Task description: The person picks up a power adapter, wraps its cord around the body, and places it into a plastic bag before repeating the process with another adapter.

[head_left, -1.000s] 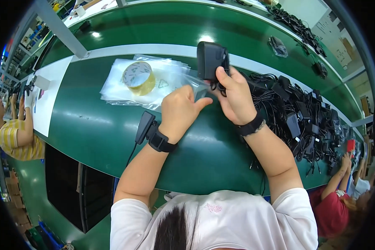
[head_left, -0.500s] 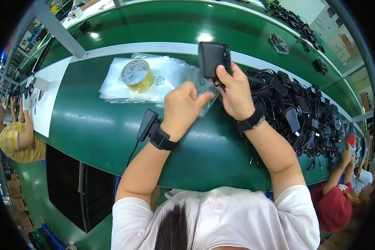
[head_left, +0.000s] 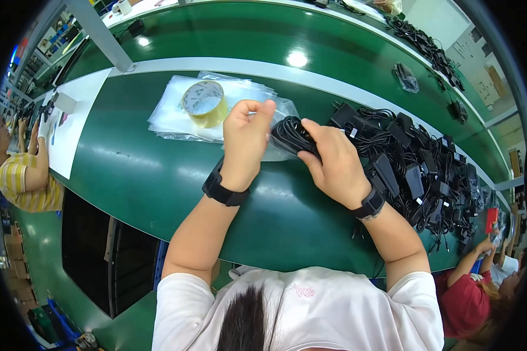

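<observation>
My right hand [head_left: 339,167] grips a bundle of coiled black cable [head_left: 293,136], thumb below and fingers on top. Whatever else is inside that grasp is hidden. Beside it, my left hand [head_left: 245,137] is closed in a pinch on the edge of a clear plastic bag [head_left: 284,110]. The bag lies around and behind the coil; how far the coil is inside it, I cannot tell. A stack of clear bags [head_left: 170,111] lies to the left, with a roll of yellowish tape [head_left: 211,115] on top.
Black power adapters and cables [head_left: 413,175] form a large heap on the right of the green table [head_left: 140,175]. A white rail [head_left: 246,67] runs along the back. One person [head_left: 29,181] sits at far left, another [head_left: 462,298] at lower right.
The black adapter body held up in my right hand no longer shows there; a coiled cable faces the bag instead. My right hand has lowered, and my left has shifted slightly left.
</observation>
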Motion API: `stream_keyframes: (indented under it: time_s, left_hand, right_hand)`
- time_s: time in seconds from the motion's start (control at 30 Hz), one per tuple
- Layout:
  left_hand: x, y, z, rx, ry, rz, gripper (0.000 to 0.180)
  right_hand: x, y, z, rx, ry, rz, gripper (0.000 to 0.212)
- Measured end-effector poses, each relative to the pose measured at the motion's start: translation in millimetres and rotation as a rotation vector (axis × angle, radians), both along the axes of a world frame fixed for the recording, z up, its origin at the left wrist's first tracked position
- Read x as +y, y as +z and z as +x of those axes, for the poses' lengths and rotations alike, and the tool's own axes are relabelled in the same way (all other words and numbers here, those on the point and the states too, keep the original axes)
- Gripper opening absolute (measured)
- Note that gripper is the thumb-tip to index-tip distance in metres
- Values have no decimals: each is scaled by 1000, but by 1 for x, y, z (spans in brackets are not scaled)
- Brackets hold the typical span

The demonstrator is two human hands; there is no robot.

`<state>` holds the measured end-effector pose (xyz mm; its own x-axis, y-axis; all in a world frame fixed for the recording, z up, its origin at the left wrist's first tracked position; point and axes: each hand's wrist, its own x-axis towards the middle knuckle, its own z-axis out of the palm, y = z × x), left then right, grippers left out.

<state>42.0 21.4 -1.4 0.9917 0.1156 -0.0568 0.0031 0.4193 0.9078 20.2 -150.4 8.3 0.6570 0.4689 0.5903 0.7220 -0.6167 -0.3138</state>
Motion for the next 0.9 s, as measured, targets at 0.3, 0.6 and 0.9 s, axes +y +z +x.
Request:
stream_keyframes:
  time_s: [0.3, 0.6, 0.9]
  left_hand:
    - [-22, -2, -19, -389, -41, 782, 13]
    - [-20, 12, -20, -722, 177, 792, 8]
    - [-28, 5, -24, -705, 99, 676, 13]
  right_hand:
    - [12, 3, 28, 756, -37, 247, 29]
    - [43, 7, 43, 1059, 402, 1406, 37]
    - [47, 30, 49, 1205, 440, 1145, 53]
